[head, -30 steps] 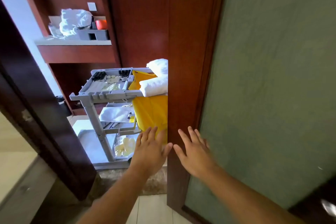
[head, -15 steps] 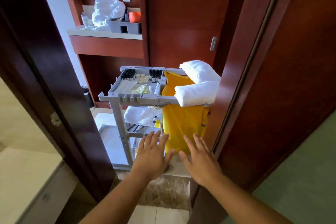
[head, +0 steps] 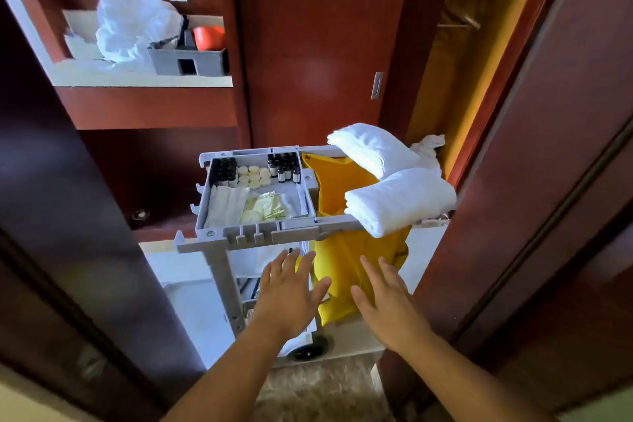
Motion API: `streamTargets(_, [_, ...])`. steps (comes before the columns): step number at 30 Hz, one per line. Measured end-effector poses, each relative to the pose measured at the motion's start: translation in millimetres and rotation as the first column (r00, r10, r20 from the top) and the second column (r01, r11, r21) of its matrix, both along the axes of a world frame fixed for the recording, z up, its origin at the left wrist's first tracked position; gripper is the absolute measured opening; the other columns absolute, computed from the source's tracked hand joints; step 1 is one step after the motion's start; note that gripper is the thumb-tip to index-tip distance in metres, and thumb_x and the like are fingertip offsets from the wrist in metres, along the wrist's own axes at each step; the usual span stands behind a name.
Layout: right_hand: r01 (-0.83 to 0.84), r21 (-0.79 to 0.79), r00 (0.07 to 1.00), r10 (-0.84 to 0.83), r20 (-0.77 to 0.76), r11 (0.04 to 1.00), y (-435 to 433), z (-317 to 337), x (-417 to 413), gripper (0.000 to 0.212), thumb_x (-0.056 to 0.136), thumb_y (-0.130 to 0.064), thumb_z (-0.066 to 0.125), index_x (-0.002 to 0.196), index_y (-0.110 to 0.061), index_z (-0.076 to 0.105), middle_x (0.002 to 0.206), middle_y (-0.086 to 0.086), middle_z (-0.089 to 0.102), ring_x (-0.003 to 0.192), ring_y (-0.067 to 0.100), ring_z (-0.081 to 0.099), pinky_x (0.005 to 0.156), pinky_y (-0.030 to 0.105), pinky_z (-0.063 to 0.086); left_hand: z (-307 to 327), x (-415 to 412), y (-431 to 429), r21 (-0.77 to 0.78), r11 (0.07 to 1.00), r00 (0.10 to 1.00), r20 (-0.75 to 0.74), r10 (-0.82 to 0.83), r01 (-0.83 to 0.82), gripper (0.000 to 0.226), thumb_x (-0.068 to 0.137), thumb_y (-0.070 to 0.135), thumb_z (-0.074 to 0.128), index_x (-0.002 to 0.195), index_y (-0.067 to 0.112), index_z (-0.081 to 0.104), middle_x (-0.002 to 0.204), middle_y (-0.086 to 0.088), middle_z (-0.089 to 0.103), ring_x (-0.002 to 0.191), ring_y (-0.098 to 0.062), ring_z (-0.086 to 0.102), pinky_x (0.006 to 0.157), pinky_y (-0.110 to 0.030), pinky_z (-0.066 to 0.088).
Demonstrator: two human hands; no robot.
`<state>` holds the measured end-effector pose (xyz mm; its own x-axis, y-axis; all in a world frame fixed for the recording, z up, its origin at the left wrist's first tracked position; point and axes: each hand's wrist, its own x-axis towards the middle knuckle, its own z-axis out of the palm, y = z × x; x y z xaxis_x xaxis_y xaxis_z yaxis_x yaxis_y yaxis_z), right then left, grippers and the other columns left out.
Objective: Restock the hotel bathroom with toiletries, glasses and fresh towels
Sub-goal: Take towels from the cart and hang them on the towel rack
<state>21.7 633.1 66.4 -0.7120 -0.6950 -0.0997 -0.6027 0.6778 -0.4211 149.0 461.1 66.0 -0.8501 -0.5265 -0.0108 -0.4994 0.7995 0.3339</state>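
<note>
Two door posts: dark wood, one at the left [head: 68,216] and one at the right [head: 548,181], framing the view.
Wardrobe door [head: 308,62]: red-brown panel behind everything, with a metal handle [head: 376,86] on its right edge.
Housekeeping cart [head: 253,236]: grey plastic, standing between the posts, its black wheel [head: 308,349] on the pale floor.
Shelf [head: 137,80]: white ledge at upper left, well apart from the cart.
Yellow bag [head: 342,181]: hangs open from the right half of the cart.
Towels: two folded white ones lie across the bag's frame, the far towel [head: 373,147] and the near towel [head: 400,200] touching each other.
Left hand [head: 291,295]: palm down in front of the cart's lower shelves, fingers straight and slightly spread, holding nothing.
Right hand [head: 387,301]: just beside the left, before the yellow bag, fingers straight and spread, holding nothing.
Plastic bag [head: 133,26]: white, crumpled, on the shelf.
Top tray [head: 308,195]: left half of the cart, holding the toiletries.
Grey caddy [head: 188,62]: on the shelf beside the plastic bag, an orange cup [head: 209,38] behind it.
Packets [head: 263,212]: pale, flat, in the tray's front compartment.
Dark bottles: one cluster at the back left [head: 223,171], another at the back right [head: 283,166].
Round soaps [head: 254,176]: white, between the two bottle clusters.
</note>
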Motion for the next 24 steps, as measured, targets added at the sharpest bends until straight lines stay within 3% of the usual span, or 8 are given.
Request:
streamTargets(3, [0.048, -0.018, 0.998, -0.047, 0.028, 0.999, -9.1, 1.0, -7.9, 0.071, 0.104, -0.063, 0.033, 0.165, -0.039, 0.006, 0.175, 0.002, -0.002, 0.161, 0.026, 0.006, 0.125, 0.048, 0.024, -4.1, -17.0, -12.4, 0.006, 0.999, 0.999, -0.008, -0.038, 0.038, 0.102, 0.078, 0.083, -0.012, 0.163, 0.037, 0.018, 0.173, 0.0, 0.019, 0.16, -0.025, 0.008, 0.128, -0.046, 0.008])
streamTargets(9, [0.143, -0.066, 0.989, -0.14, 0.05, 0.987, -23.9, -4.0, -46.1, 0.071, 0.103, -0.065, 0.034, 0.164, -0.041, 0.006, 0.175, 0.0, 0.0, 0.161, 0.026, 0.008, 0.124, 0.05, 0.03, -11.6, -73.3, -29.8, 0.094, 0.99, 0.992, -0.079, -0.103, 0.11, 0.074, 0.099, 0.074, 0.019, 0.163, 0.036, 0.021, 0.17, 0.002, 0.025, 0.158, -0.026, 0.016, 0.128, -0.049, 0.018])
streamTargets(16, [0.202, -0.108, 0.979, -0.2, 0.029, 0.973, -44.2, -19.5, -116.4, 0.071, 0.101, -0.066, 0.037, 0.162, -0.043, 0.009, 0.174, -0.004, 0.008, 0.159, 0.023, 0.016, 0.121, 0.045, 0.034, -7.2, -155.2, -42.5, 0.099, 0.976, 0.979, -0.077, -0.188, 0.195, 0.059, 0.104, 0.067, 0.031, 0.156, 0.04, 0.027, 0.165, 0.006, 0.033, 0.155, -0.022, 0.021, 0.125, -0.047, 0.02])
streamTargets(21, [0.331, -0.188, 0.942, -0.311, 0.129, 0.925, -52.9, -30.3, -163.8, 0.071, 0.102, -0.059, 0.046, 0.162, -0.037, 0.015, 0.17, 0.0, 0.017, 0.151, 0.025, 0.034, 0.114, 0.042, 0.044, -16.4, -211.3, -58.0, 0.195, 0.967, 0.986, 0.0, -0.167, 0.164, 0.07, 0.102, 0.071, 0.027, 0.162, 0.036, 0.018, 0.172, 0.004, 0.021, 0.16, -0.026, 0.008, 0.127, -0.053, 0.013])
streamTargets(24, [0.476, -0.219, 0.862, -0.402, 0.31, 0.852, -56.2, -42.3, -182.9, 0.078, 0.101, -0.057, 0.052, 0.163, -0.034, 0.011, 0.165, 0.006, 0.03, 0.145, 0.028, 0.042, 0.111, 0.044, 0.047, -21.9, -236.8, -69.0, 0.233, 0.962, 0.988, 0.023, -0.153, 0.144, 0.071, 0.101, 0.071, 0.027, 0.162, 0.036, 0.017, 0.171, 0.003, 0.022, 0.159, -0.027, 0.011, 0.126, -0.054, 0.016])
